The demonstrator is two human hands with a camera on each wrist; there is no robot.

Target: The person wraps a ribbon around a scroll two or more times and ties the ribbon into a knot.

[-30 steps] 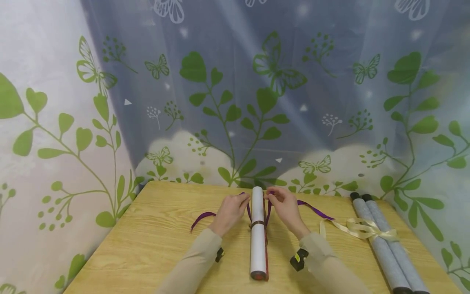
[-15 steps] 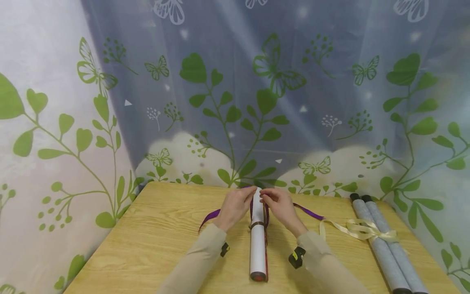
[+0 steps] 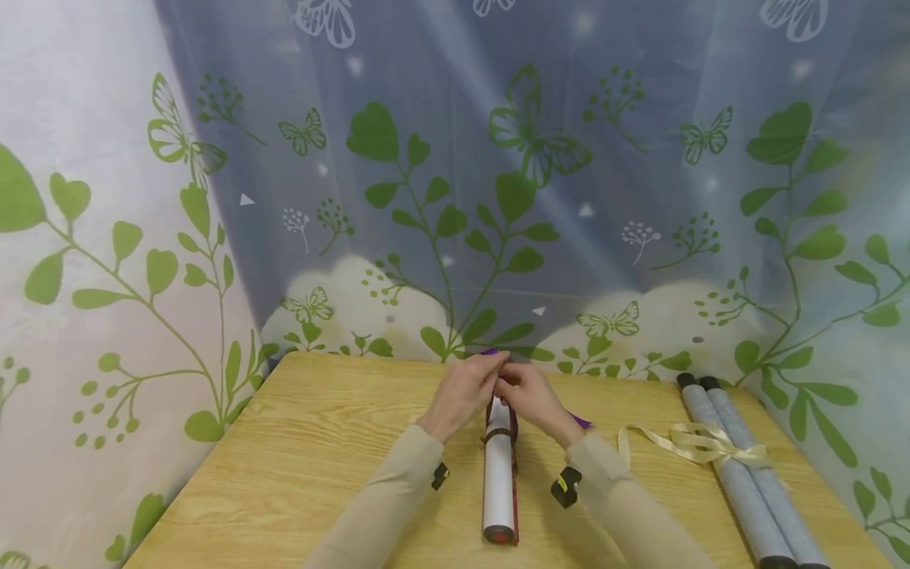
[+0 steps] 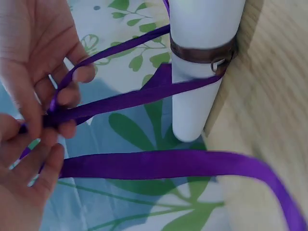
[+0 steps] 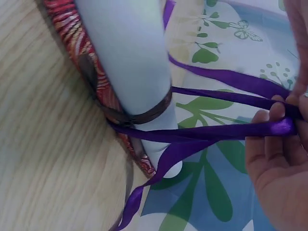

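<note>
A white scroll (image 3: 499,482) lies lengthwise on the table, a brown band (image 4: 202,54) around it and red patterned brocade (image 5: 79,36) along one side. Purple ribbon (image 4: 130,99) passes around its far part, its two lengths drawn up off the scroll. My left hand (image 3: 462,391) and right hand (image 3: 529,395) meet above the scroll's far end. In the left wrist view, fingers of the left hand (image 4: 26,178) and right hand (image 4: 38,62) pinch the ribbon where its lengths cross. In the right wrist view, the right hand (image 5: 281,168) holds a ribbon length, loose tails trailing down.
Two grey rolls (image 3: 746,482) with black ends lie side by side at the table's right, tied by a cream ribbon bow (image 3: 718,446). The wooden table (image 3: 298,474) ends at a leaf-and-butterfly printed curtain (image 3: 426,237). A black device (image 3: 566,486) sits on each wrist.
Both hands have come together from either side of the scroll to above its far end, bringing the ribbon ends across each other. The loose purple tails have drawn inward.
</note>
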